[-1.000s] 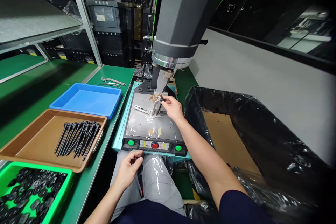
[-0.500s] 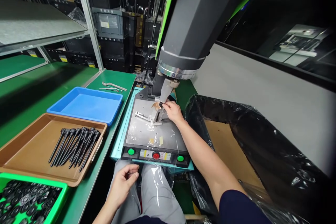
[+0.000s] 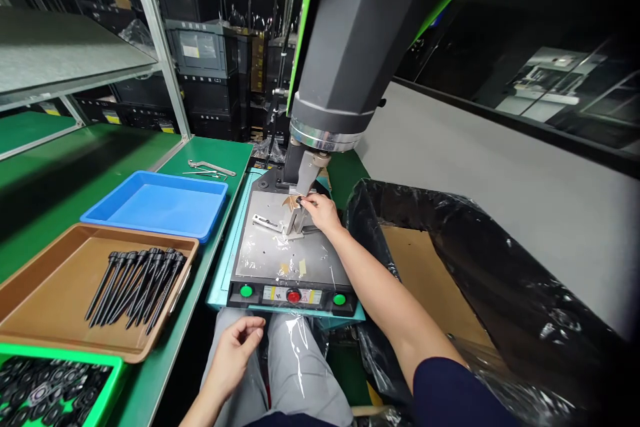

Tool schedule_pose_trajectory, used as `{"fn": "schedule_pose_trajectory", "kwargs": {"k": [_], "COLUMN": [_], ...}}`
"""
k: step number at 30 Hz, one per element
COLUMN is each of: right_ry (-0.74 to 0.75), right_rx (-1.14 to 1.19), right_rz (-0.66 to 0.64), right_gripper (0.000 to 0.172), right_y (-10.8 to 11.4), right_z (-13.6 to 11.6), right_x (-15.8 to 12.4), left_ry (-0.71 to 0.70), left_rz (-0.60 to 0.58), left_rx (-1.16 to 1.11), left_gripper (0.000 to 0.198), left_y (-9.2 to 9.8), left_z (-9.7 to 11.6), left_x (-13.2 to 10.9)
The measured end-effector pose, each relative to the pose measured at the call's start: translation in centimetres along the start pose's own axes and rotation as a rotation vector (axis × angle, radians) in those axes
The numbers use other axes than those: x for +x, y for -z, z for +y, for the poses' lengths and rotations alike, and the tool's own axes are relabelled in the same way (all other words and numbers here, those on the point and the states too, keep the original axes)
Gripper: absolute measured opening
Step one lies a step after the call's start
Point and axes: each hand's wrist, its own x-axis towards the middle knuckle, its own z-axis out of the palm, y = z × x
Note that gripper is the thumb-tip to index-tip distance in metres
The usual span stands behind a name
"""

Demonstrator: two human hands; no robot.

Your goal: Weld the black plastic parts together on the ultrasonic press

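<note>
My right hand reaches to the small metal fixture on the machine's plate. Its thumb and fingers pinch a small black part at the top of the fixture, just below the machine's metal horn. Most of that part is hidden by the fingers and fixture. Over my lap hovers my left hand, loosely curled, with a gap between thumb and fingers and nothing in it. The control panel with its red button and two green buttons lies just beyond it.
On the green bench to the left are a blue tray, a brown tray of long black stems and a green bin of black round parts. A wrench lies farther back. A box lined with black plastic stands right.
The view has shifted slightly, so the machine and trays sit a little farther left. My right hand stays at the fixture with its pinch, and my left hand keeps its pose.
</note>
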Motion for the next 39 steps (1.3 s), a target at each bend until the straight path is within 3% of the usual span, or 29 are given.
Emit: {"fn": "schedule_pose_trajectory", "kwargs": {"k": [6,11,14,17,20,23,26,31,35,39], "right_ry": [-0.035,-0.224,-0.432,-0.605,-0.639,-0.602,-0.581,-0.555,-0.537,-0.506], "right_rx": [-0.013,-0.095,-0.205,-0.298,-0.341,-0.332,-0.267,-0.010,0.278,0.537], "right_rz": [0.008,0.039,-0.029,-0.134,-0.203,-0.215,-0.189,-0.110,-0.045,0.016], "right_gripper": [0.016,0.037,0.035,0.044,0.047,0.031,0.012,0.003,0.023,0.051], "right_y": [-0.5,0.7,1.6,1.7,1.2,0.4,-0.2,-0.9,-1.4,-0.3], "right_z": [-0.6,1.1,3.0,4.4,4.8,4.5,4.4,4.8,4.4,2.7], "right_x": [-0.2,-2.7,-6.3,-10.0,-12.4,-13.3,-13.4,-13.4,-13.9,-13.9], "left_ry": [-0.047,-0.163,-0.222,-0.252,-0.217,-0.132,-0.096,-0.105,-0.133,-0.211], "left_rz": [-0.001,0.106,0.228,0.340,0.403,0.427,0.448,0.461,0.494,0.518], "left_rx": [0.032,0.105,0.185,0.333,0.536,0.670,0.694,0.677,0.599,0.456], "left_gripper": [0.039,0.040,0.039,0.037,0.038,0.044,0.040,0.014,0.014,0.022], "left_y": [-0.4,1.8,3.7,4.4,3.9,3.2,3.1,3.8,4.0,3.8], "left_z": [0.7,1.5,2.4,3.5,4.5,4.9,4.8,4.3,4.0,4.9], "left_x": [-0.2,1.0,3.2,6.5,10.2,13.3,15.0,15.4,14.8,13.8]}}
